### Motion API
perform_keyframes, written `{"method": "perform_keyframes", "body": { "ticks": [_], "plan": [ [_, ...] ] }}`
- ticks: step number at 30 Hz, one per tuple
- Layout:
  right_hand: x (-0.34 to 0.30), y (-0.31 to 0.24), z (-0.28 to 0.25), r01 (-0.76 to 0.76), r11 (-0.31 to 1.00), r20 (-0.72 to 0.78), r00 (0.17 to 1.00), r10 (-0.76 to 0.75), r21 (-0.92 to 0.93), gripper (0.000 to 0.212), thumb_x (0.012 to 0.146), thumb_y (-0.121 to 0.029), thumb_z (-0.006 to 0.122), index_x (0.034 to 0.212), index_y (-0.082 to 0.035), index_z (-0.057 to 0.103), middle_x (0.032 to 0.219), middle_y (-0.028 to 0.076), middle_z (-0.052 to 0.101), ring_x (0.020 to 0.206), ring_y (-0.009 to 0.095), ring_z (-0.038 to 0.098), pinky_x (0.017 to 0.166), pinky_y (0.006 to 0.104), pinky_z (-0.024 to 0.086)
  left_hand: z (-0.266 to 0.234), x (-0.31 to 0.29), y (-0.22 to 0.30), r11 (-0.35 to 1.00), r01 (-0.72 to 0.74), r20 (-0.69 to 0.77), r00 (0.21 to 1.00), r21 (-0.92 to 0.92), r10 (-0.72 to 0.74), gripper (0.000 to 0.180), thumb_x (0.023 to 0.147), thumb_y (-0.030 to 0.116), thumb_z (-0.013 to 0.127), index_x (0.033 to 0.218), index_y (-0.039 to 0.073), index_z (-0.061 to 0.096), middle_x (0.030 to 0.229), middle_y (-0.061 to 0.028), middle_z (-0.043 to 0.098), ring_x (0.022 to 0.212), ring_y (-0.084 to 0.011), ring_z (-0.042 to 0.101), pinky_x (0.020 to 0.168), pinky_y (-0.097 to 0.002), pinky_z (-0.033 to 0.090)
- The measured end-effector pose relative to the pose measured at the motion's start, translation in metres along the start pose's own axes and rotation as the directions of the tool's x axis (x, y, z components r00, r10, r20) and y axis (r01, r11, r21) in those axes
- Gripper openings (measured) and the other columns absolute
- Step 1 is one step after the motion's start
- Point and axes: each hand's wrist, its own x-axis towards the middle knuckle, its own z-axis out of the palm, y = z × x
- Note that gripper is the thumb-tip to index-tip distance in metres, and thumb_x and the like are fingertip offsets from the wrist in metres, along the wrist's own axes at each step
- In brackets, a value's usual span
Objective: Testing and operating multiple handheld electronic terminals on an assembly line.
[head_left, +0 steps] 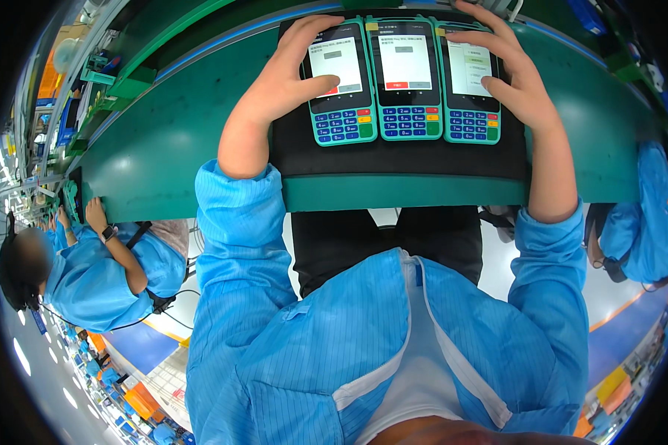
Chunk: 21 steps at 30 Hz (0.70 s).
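Note:
Three payment terminals with teal casings lie side by side on a black mat [401, 160], screens lit and colored keypads toward me. My left hand [295, 73] is open over the left terminal [344, 124], its thumb on the lower screen and its fingers along the top left. The middle terminal [404, 68] is untouched and shows a dialog with a red and a grey button. My right hand [513, 74] is also open, fingers spread across the upper part of the right terminal [470, 124], thumb at the right side of its screen, which shows a list.
The mat lies on a green worktable [163, 167] with a blue strip along its far side. To my left sits a co-worker [115, 278] in a blue smock, a hand at the table edge. Another person's blue sleeve [649, 215] is at far right.

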Motion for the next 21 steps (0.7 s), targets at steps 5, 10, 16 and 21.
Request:
{"method": "perform_keyframes", "body": {
  "ticks": [5, 10, 16, 21],
  "plan": [
    [0.054, -0.066, 0.021, -0.826, 0.327, -0.219, 0.462, 0.860, -0.458, 0.044, 0.066, -0.007, 0.055, 0.109, -0.004, 0.063, 0.137, 0.020, 0.036, 0.129, 0.035, 0.030, 0.105, 0.0441, 0.025, -0.006, -0.011, 0.000, 1.000, 0.017, -0.016, 1.000, 0.017, -0.017, 0.069, 0.065, 0.012, 0.062, 0.132, 0.013, 0.045, 0.136, -0.0120, 0.038, 0.128, -0.0286, 0.036, 0.105, -0.0364, 0.031],
    [0.028, -0.039, 0.019, -0.413, 0.824, -0.032, 0.899, 0.436, -0.387, 0.041, 0.070, -0.012, 0.057, 0.111, -0.007, 0.061, 0.133, 0.015, 0.044, 0.126, 0.032, 0.036, 0.105, 0.0413, 0.028, -0.019, -0.011, -0.013, 0.998, -0.035, 0.025, 0.999, 0.044, 0.034, 0.070, 0.066, 0.011, 0.061, 0.133, 0.014, 0.044, 0.140, -0.0115, 0.035, 0.130, -0.0276, 0.033, 0.106, -0.0368, 0.030],
    [0.053, -0.071, 0.051, -0.400, 0.262, -0.030, 0.592, 0.805, -0.878, 0.042, 0.068, -0.012, 0.061, 0.108, -0.023, 0.064, 0.137, 0.005, 0.042, 0.131, 0.033, 0.030, 0.109, 0.0515, 0.017, -0.027, -0.012, -0.014, 0.973, 0.062, 0.137, 0.990, -0.222, -0.032, 0.071, 0.066, 0.010, 0.068, 0.133, 0.014, 0.044, 0.138, -0.0107, 0.034, 0.123, -0.0277, 0.040, 0.101, -0.0380, 0.036],
    [0.066, -0.070, 0.082, -0.264, 0.184, 0.008, 0.552, 0.834, -0.947, 0.040, 0.067, -0.021, 0.068, 0.106, -0.027, 0.063, 0.136, 0.001, 0.043, 0.131, 0.031, 0.030, 0.107, 0.0601, 0.013, -0.030, -0.016, -0.019, 0.973, 0.061, 0.106, 0.994, -0.224, -0.038, 0.074, 0.064, 0.008, 0.070, 0.133, 0.013, 0.043, 0.134, -0.0113, 0.039, 0.120, -0.0271, 0.042, 0.100, -0.0371, 0.037]
  ]
}}
